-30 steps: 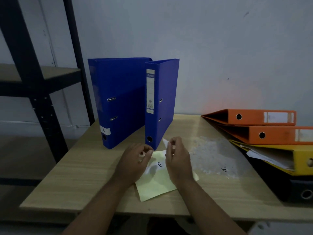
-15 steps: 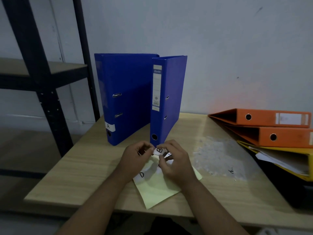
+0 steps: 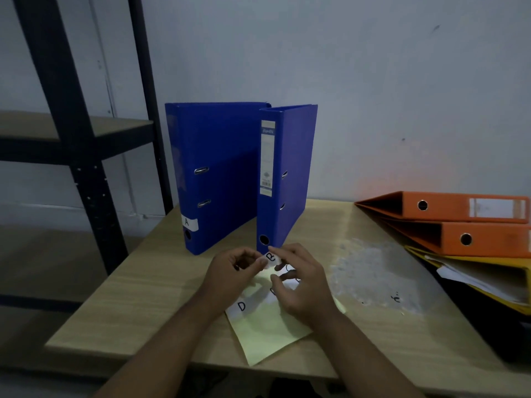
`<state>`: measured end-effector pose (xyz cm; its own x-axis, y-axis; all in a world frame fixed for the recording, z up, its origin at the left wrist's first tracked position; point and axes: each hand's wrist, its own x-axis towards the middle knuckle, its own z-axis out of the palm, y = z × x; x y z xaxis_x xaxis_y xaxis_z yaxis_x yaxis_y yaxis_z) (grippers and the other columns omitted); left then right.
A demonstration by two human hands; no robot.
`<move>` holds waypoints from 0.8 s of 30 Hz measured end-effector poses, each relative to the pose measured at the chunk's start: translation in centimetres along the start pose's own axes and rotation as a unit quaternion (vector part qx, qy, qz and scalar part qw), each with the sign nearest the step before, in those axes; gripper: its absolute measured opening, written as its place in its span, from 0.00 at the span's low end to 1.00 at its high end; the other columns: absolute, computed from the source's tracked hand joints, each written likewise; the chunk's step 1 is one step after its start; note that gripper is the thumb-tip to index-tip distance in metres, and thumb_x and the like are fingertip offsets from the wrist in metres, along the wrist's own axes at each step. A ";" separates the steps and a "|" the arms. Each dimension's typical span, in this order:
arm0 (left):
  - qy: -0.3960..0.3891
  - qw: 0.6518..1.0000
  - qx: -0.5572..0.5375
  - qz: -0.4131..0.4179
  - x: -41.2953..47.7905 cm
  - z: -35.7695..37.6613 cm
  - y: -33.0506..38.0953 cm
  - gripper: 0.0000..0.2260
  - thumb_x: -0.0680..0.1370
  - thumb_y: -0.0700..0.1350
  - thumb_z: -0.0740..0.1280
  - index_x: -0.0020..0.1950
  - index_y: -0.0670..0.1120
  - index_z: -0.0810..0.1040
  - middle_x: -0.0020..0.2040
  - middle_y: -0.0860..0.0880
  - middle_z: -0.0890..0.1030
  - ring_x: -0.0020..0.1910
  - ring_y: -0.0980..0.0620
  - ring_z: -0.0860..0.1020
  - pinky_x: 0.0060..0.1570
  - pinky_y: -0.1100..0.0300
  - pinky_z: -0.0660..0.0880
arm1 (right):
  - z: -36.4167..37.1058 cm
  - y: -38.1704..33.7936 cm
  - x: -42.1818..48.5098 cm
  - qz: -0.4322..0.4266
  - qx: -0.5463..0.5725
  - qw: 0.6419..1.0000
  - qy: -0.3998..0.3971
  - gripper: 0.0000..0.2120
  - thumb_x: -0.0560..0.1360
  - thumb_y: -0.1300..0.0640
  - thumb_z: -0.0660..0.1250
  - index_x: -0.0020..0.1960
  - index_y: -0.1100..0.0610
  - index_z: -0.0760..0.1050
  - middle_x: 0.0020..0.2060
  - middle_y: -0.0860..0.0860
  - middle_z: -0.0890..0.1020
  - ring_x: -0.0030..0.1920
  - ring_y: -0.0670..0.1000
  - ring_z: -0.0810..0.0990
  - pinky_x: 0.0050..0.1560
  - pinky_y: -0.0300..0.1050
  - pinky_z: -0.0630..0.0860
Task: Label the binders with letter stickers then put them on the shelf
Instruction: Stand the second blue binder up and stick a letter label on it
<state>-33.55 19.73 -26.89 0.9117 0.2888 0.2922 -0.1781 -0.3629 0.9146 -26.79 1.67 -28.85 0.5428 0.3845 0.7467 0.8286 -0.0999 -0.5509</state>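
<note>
- I take the second blue binder [image 3: 283,179] as my landmark; it stands upright on the table [image 3: 120,297], spine towards me, its long axis vertical.
- Both hands meet just in front of its foot. The left hand [image 3: 230,271] and right hand [image 3: 298,280] together pinch a small white sticker [image 3: 271,257] marked B between their fingertips.
- The sticker sits directly below the binder's spine hole, nearly touching the bottom edge; I judge the spine lies straight ahead and upward from the grip.
- Neither hand is clearly nearer; the right hand's fingers reach closest to the spine.
- Left of the landmark stands the first blue binder [image 3: 218,173], touching it at the top, already carrying an A label [image 3: 189,224].
- Under the hands lies the yellow backing sheet [image 3: 267,334], a D sticker [image 3: 242,306] still on it.
- Right of the landmark the table is open up to the stacked orange binders [image 3: 474,222]; the shelf [image 3: 77,130] stands well apart to the left, with free room on its board.
</note>
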 end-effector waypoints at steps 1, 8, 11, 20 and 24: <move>0.005 1.000 -0.002 0.003 0.3 -0.1 0.0 0.03 0.80 0.50 0.75 0.49 0.53 0.87 0.43 0.50 0.86 0.44 0.51 0.83 0.47 0.51 0.80 | 0.1 0.0 0.4 0.005 0.000 1.000 0.010 0.22 0.74 0.63 0.75 0.68 0.55 0.83 0.56 0.46 0.81 0.49 0.49 0.84 0.43 0.42 0.85; 0.004 0.998 0.024 0.056 3.9 -0.7 1.2 0.05 0.84 0.46 0.69 0.52 0.53 0.84 0.47 0.54 0.85 0.47 0.55 0.82 0.49 0.57 0.79 | 1.3 0.3 5.4 0.079 -0.004 0.991 0.108 0.10 0.77 0.60 0.78 0.51 0.50 0.79 0.44 0.42 0.83 0.45 0.47 0.84 0.41 0.49 0.83; 0.035 0.998 -0.005 0.057 5.7 -1.2 0.9 0.05 0.84 0.45 0.69 0.53 0.52 0.84 0.48 0.55 0.86 0.50 0.56 0.84 0.51 0.58 0.80 | 1.9 1.1 6.5 0.099 0.035 0.987 0.119 0.14 0.80 0.60 0.76 0.59 0.48 0.76 0.48 0.40 0.84 0.49 0.47 0.86 0.43 0.48 0.85; 0.103 0.988 -0.027 0.108 6.8 0.9 -1.8 0.03 0.84 0.43 0.69 0.54 0.48 0.83 0.48 0.54 0.85 0.50 0.52 0.83 0.52 0.54 0.82 | 3.7 2.8 5.6 0.117 0.069 0.970 0.200 0.03 0.79 0.61 0.78 0.50 0.55 0.87 0.47 0.49 0.85 0.46 0.53 0.85 0.43 0.52 0.85; 0.113 0.985 -0.021 0.131 6.9 0.9 -1.9 0.03 0.84 0.43 0.69 0.55 0.48 0.83 0.48 0.54 0.85 0.50 0.51 0.83 0.51 0.55 0.82 | 4.0 2.9 5.4 0.108 0.055 0.974 0.190 0.04 0.79 0.61 0.77 0.51 0.54 0.86 0.46 0.49 0.85 0.47 0.53 0.85 0.46 0.55 0.84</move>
<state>-26.53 21.64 -26.90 0.7284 0.3814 0.5692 -0.4155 -0.4147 0.8096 -21.95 7.09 -27.89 0.7317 -0.0051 0.6816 0.6811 -0.0336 -0.7315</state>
